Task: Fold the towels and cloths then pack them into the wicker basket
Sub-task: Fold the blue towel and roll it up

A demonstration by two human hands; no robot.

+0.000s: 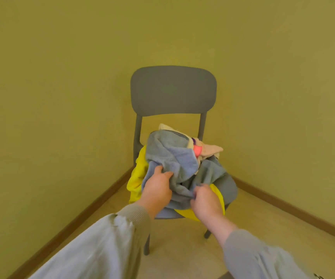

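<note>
Sleeves (94, 248): two pale grey ones are reaching in from the bottom edge, toward the chair.
Left hand (156, 190): its fingers (158, 171) are curling into a bunch of the grey-blue towel (168, 154), thumb pressing alongside, gripping it on the pile's left side.
Right hand (204, 200): knuckles are facing up, fingers closing tightly on a fold at the same towel's near edge.
Grey-blue towel: it is lying crumpled on top of the heap, draping over the front of the seat.
Yellow cloth (136, 178): it is spilling out beneath the towel, hanging over the seat's left and front edges.
Cream cloth (211, 150): it is sitting bunched at the back of the pile, with a pink cloth (197, 151) peeking out beside it.
Chair (172, 91): grey, it is carrying the whole pile and standing in a corner.
Floor (182, 248): pale, it is meeting yellow-green walls (61, 77) along a brown skirting board (102, 200).
</note>
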